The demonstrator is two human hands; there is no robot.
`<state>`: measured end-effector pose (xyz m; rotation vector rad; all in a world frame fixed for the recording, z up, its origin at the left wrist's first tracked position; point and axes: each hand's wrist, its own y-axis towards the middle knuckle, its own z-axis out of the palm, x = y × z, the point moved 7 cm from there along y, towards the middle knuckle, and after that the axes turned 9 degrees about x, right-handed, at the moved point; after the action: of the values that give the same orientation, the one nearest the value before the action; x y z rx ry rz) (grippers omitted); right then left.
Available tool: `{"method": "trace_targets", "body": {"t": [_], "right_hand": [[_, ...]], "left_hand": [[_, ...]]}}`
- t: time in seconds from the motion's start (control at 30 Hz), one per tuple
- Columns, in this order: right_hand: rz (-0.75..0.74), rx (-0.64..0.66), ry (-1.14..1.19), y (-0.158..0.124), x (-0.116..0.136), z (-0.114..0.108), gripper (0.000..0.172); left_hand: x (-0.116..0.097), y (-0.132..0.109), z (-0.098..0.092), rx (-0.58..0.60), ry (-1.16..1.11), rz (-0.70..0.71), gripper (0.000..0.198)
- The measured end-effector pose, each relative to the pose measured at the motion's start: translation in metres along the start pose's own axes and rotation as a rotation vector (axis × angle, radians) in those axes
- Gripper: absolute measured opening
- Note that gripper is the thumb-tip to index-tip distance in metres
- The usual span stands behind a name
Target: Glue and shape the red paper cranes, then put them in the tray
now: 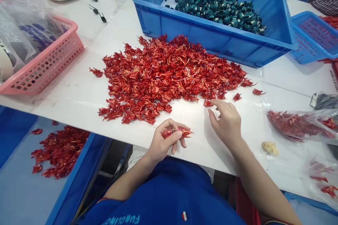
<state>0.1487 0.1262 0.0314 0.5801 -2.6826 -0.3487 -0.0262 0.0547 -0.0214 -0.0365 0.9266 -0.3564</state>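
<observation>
A big heap of small red folded foil pieces [169, 74] lies on the white table [79, 91]. My left hand [165, 140] is closed round a few of these red pieces [185, 133] near the table's front edge. My right hand [225, 121] reaches forward with fingers apart, its fingertip touching a single red piece [207, 103] at the heap's near right edge. Loose red pieces [257, 91] lie scattered to the right of the heap.
A large blue bin [211, 31] of dark green rolled pieces stands behind the heap. A pink basket [44, 63] with plastic bags sits left. A blue tray [60, 151] with more red pieces is lower left. Clear bags [301, 124] of red pieces lie right.
</observation>
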Motion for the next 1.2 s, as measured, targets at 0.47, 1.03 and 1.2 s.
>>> {"method": "trace_targets", "body": {"t": [0.47, 1.03, 1.2], "right_hand": [[0.299, 0.349, 1.014, -0.006, -0.003, 0.017, 0.034], [0.524, 0.161, 1.318, -0.047, 0.027, 0.014, 0.03], [0.454, -0.019, 1.025, -0.059, 0.038, 0.003, 0.014]], "left_hand": [[-0.001, 0.005, 0.0, -0.083, 0.029, -0.05, 0.033], [0.01, 0.002, 0.013, -0.086, 0.151, -0.142, 0.047], [0.006, 0.002, 0.017, -0.079, 0.211, -0.111, 0.048]]}}
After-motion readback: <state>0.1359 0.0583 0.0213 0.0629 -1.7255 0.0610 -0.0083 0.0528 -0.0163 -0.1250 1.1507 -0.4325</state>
